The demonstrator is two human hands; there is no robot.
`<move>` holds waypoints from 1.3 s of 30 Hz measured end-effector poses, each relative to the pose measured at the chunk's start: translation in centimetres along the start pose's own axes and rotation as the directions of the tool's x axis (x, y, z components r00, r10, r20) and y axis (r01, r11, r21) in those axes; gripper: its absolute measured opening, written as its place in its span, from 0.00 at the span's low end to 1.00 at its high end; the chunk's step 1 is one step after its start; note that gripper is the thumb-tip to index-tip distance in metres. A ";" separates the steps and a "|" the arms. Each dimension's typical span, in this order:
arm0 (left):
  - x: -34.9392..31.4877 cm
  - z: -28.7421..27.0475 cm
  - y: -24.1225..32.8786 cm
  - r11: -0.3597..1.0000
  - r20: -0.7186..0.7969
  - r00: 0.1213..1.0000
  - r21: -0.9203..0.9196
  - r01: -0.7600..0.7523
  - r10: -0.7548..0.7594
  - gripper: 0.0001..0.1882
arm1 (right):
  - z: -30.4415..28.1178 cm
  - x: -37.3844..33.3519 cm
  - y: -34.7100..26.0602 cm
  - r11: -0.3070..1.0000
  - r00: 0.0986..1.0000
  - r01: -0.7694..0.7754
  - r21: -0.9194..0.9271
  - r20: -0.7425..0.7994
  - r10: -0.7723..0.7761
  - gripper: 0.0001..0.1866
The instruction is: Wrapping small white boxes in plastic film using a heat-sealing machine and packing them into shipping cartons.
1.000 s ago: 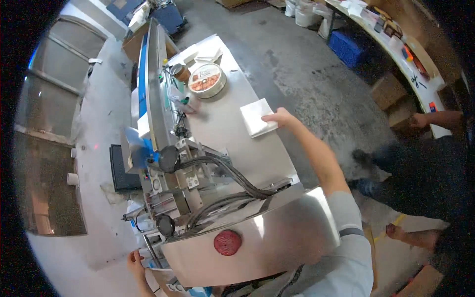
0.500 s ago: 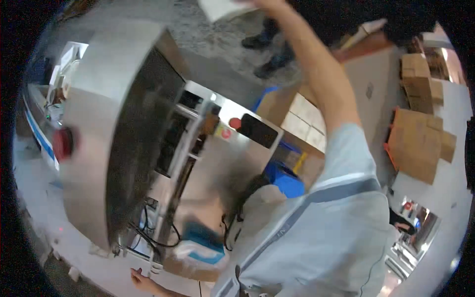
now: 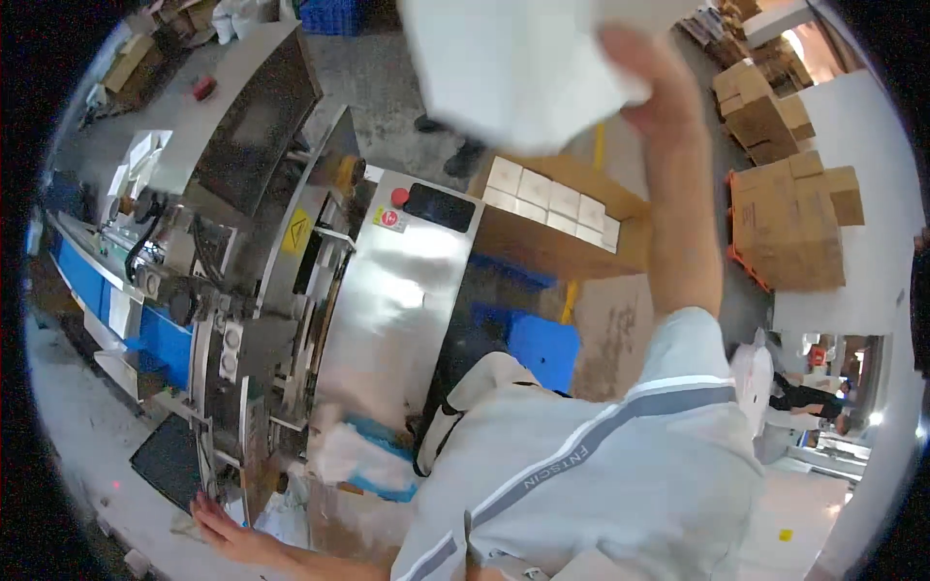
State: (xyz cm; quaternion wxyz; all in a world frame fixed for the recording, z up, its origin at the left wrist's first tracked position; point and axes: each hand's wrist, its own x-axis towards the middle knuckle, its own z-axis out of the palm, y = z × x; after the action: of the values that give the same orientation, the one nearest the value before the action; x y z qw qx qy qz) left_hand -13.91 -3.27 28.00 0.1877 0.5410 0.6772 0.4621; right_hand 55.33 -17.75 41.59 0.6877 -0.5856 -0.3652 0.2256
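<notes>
My right arm reaches up and forward on the right, its hand (image 3: 664, 87) closed on a white box (image 3: 523, 77). The box is blurred by motion and its far end runs out of the picture; the thumb presses against its side. At the lower left my left hand (image 3: 221, 531) has its fingers stretched out and holds nothing I can see. Its fingertips are beside a flat black panel (image 3: 167, 463) at the end of the machine; I cannot tell whether they touch. Beyond my right arm, an open cardboard carton (image 3: 542, 242) contains several white boxes (image 3: 552, 198) in rows.
A steel machine (image 3: 387, 300) with a red button (image 3: 400, 197) and a blue conveyor belt (image 3: 165, 344) fills the left. A blue bin (image 3: 544, 351) stands below the carton. Stacked cardboard boxes (image 3: 790, 218) lie at the right. Another person (image 3: 809, 399) is at far right.
The view has swung, bringing the conveyor and carton more into sight. My right hand with the white box now shows lower and larger. My left hand appears further left, beside the black panel.
</notes>
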 end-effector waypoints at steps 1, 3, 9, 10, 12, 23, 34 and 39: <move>-0.4 -0.2 -0.1 0.995 0.130 0.988 -0.070 -0.069 0.078 0.30 | 3.9 -2.3 -1.1 1.000 1.000 0.015 -0.001 -0.001 -0.015 0.21; -1.5 -0.4 -0.1 0.926 0.344 0.931 -0.378 0.018 0.122 0.30 | 13.1 -7.5 -4.5 0.931 0.900 -0.347 -0.113 0.238 0.364 0.24; -10.9 4.3 7.5 0.104 0.738 0.665 -0.657 0.747 -0.115 0.48 | 27.2 -17.6 1.4 0.721 0.512 -0.675 0.157 0.803 0.305 0.31; -11.2 5.0 7.9 0.172 0.688 0.708 -0.687 0.706 -0.156 0.48 | 28.4 -17.7 2.2 0.743 0.464 -0.663 0.092 0.829 0.311 0.34; -11.5 4.6 5.0 -0.342 0.727 0.582 -0.476 0.810 0.365 0.57 | 29.9 -18.4 4.0 0.829 0.457 -0.556 -0.055 0.813 0.361 0.37; -10.0 -1.0 8.0 0.588 0.509 0.834 -0.615 0.525 -0.212 0.59 | 37.2 -19.5 5.1 0.866 0.266 -0.413 -0.280 0.873 0.409 0.43; -7.0 -3.4 6.7 0.581 0.407 0.899 -0.697 0.421 -0.162 0.53 | 40.5 -19.2 2.5 0.896 0.185 -0.386 -0.220 0.933 0.309 0.39; -1.8 -4.6 7.2 0.293 0.267 0.960 -0.914 0.280 -0.086 0.43 | 43.6 -17.4 2.2 0.579 0.233 -0.790 0.199 0.972 -0.017 0.58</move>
State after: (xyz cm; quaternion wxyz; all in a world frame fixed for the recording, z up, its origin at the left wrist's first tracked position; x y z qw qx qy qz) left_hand -12.70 -6.94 35.87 0.5751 0.2838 0.3183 0.6982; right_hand 11.20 -2.22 37.39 0.4269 -0.1330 -0.3892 0.8053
